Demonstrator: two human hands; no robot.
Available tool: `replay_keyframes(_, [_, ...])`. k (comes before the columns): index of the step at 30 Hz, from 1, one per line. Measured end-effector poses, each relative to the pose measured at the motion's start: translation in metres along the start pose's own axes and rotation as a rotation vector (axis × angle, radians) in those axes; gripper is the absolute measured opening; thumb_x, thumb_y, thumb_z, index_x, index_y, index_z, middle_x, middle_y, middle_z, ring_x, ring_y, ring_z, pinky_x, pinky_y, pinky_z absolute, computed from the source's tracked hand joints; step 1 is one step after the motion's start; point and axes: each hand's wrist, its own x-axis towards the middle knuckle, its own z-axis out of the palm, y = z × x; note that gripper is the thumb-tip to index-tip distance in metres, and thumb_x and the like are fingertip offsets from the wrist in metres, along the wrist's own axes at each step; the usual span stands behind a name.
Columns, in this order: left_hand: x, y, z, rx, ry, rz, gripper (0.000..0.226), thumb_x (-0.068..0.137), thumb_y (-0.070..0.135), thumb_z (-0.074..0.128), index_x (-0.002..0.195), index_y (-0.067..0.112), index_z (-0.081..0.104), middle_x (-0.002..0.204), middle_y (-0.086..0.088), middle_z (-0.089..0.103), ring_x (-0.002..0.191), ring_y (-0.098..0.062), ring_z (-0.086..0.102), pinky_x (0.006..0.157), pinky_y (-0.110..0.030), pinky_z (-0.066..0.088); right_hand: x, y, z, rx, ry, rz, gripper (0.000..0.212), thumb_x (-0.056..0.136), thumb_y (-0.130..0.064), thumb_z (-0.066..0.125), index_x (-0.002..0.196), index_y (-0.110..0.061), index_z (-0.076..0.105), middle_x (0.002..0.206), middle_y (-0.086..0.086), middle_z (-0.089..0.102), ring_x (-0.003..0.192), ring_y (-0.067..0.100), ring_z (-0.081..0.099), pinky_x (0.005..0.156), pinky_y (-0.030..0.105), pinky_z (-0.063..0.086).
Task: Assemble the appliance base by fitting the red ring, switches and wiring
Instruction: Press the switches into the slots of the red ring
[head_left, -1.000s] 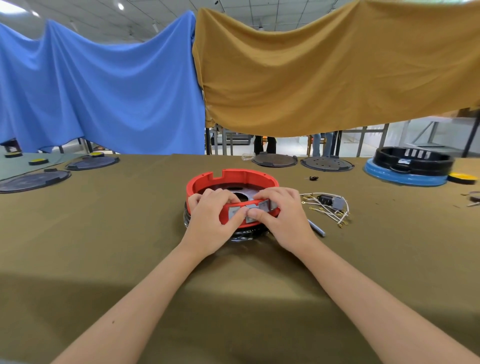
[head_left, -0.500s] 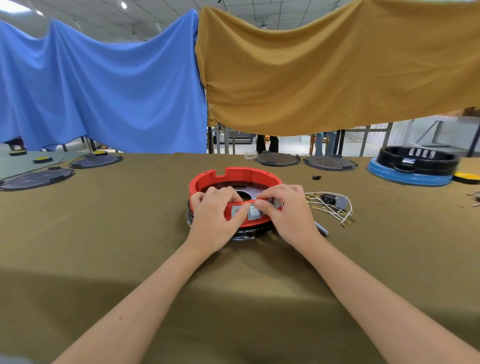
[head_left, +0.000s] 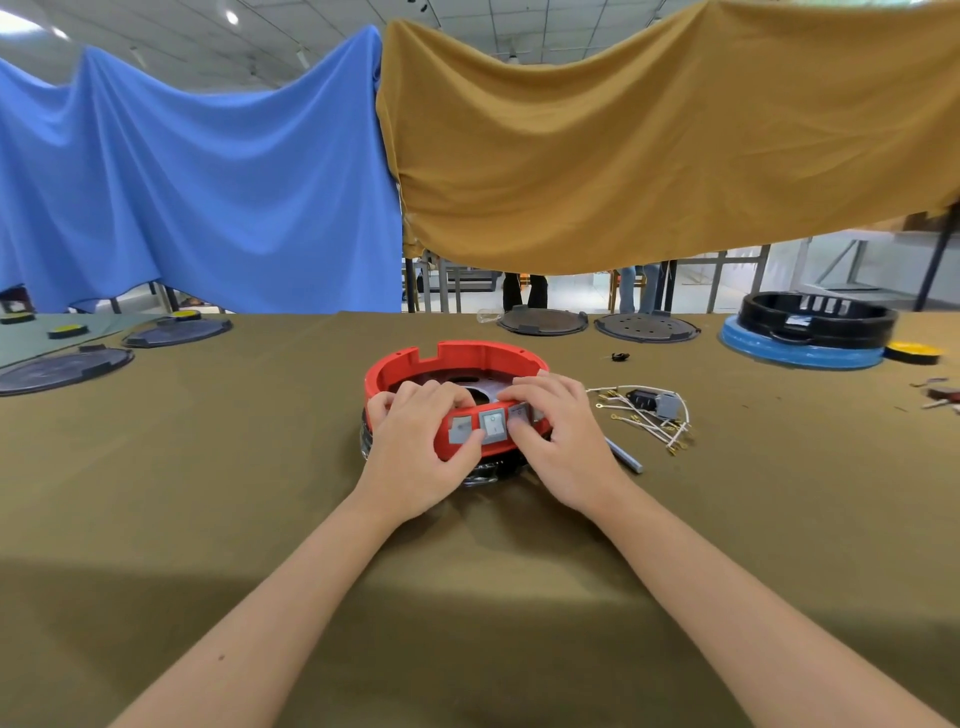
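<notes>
Here, both my hands curl over the near rim of the red ring, which sits on the dark base on the counter. My left hand has its grip on the ring, thumb beside the grey switches, while my right hand pinches the rim with its thumb on them. The wiring lies loose on the counter just right of the ring.

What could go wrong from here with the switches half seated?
Both hands, left hand and right hand, press on the red ring, which sits on a black base: it might shift or tip. The middle switch could seat crooked. The loose wiring lies close to the right forearm and may get swept aside.
</notes>
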Motion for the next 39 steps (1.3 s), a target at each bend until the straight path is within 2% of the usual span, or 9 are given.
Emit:
replay_keyframes(4, [0.0, -0.0006, -0.0004, 0.014, -0.01, -0.002, 0.025, 0.082, 0.045, 0.054, 0.099, 0.029, 0.061, 0.091, 0.014, 0.057, 0.092, -0.012, 0.049, 0.09, -0.038, 0.029, -0.0006, 0.0012, -0.0004, -0.01, -0.048, -0.014, 0.032, 0.091, -0.01, 0.06, 0.12, -0.02, 0.063, 0.127, -0.009, 0.055, 0.129, 0.01, 0.029, 0.095, -0.001, 0.016])
replay_keyframes(10, [-0.0003, -0.0028, 0.0006, 0.026, -0.01, 0.011, 0.027, 0.081, 0.047, 0.052, 0.1, 0.029, 0.06, 0.093, 0.015, 0.054, 0.093, -0.011, 0.047, 0.09, -0.036, 0.027, -0.0011, 0.0026, -0.0008, -0.025, -0.055, -0.021, 0.034, 0.088, -0.01, 0.063, 0.121, -0.021, 0.062, 0.127, -0.01, 0.055, 0.129, 0.011, 0.03, 0.095, 0.0, 0.019])
replay_keyframes(15, [-0.0002, -0.004, 0.0023, 0.039, -0.003, 0.014, 0.025, 0.082, 0.042, 0.055, 0.102, 0.028, 0.06, 0.093, 0.016, 0.054, 0.092, -0.011, 0.047, 0.09, -0.032, 0.024, 0.0015, 0.0042, -0.0001, -0.108, -0.057, -0.033, 0.033, 0.09, -0.015, 0.067, 0.121, -0.022, 0.061, 0.125, -0.01, 0.055, 0.128, 0.01, 0.031, 0.101, 0.016, 0.025])
replay_keyframes(21, [-0.0002, -0.0038, 0.0024, 0.029, -0.004, -0.005, 0.024, 0.082, 0.04, 0.057, 0.103, 0.028, 0.06, 0.094, 0.017, 0.055, 0.094, -0.01, 0.047, 0.095, -0.033, 0.025, 0.0007, 0.0027, 0.0035, -0.096, -0.015, -0.043, 0.028, 0.089, -0.013, 0.064, 0.116, -0.021, 0.063, 0.121, -0.011, 0.057, 0.124, 0.009, 0.033, 0.094, 0.0, 0.02])
replay_keyframes(27, [0.0005, -0.0004, 0.0003, -0.03, 0.017, -0.017, 0.034, 0.087, 0.057, 0.047, 0.102, 0.03, 0.061, 0.096, 0.02, 0.059, 0.093, -0.007, 0.049, 0.093, -0.034, 0.026, 0.0004, 0.0026, 0.0014, -0.005, -0.035, -0.011, 0.023, 0.096, -0.028, 0.058, 0.118, -0.024, 0.064, 0.122, -0.014, 0.056, 0.124, 0.005, 0.031, 0.093, 0.002, 0.022])
replay_keyframes(33, [0.0013, -0.0017, 0.0013, -0.005, 0.016, -0.025, 0.029, 0.088, 0.054, 0.048, 0.099, 0.03, 0.061, 0.093, 0.018, 0.058, 0.093, -0.01, 0.049, 0.093, -0.036, 0.027, 0.0004, 0.0015, 0.0005, -0.01, -0.017, -0.005, 0.024, 0.097, -0.019, 0.056, 0.118, -0.024, 0.065, 0.12, -0.015, 0.056, 0.123, 0.004, 0.032, 0.092, -0.002, 0.019])
replay_keyframes(39, [0.0, -0.0053, 0.0031, 0.008, 0.034, -0.023, 0.022, 0.088, 0.046, 0.05, 0.097, 0.028, 0.058, 0.092, 0.014, 0.05, 0.097, -0.01, 0.042, 0.1, -0.032, 0.025, -0.0018, -0.0042, 0.0014, -0.066, 0.015, -0.063, 0.026, 0.094, -0.021, 0.062, 0.12, -0.022, 0.067, 0.118, -0.013, 0.059, 0.119, 0.007, 0.036, 0.095, 0.004, 0.024])
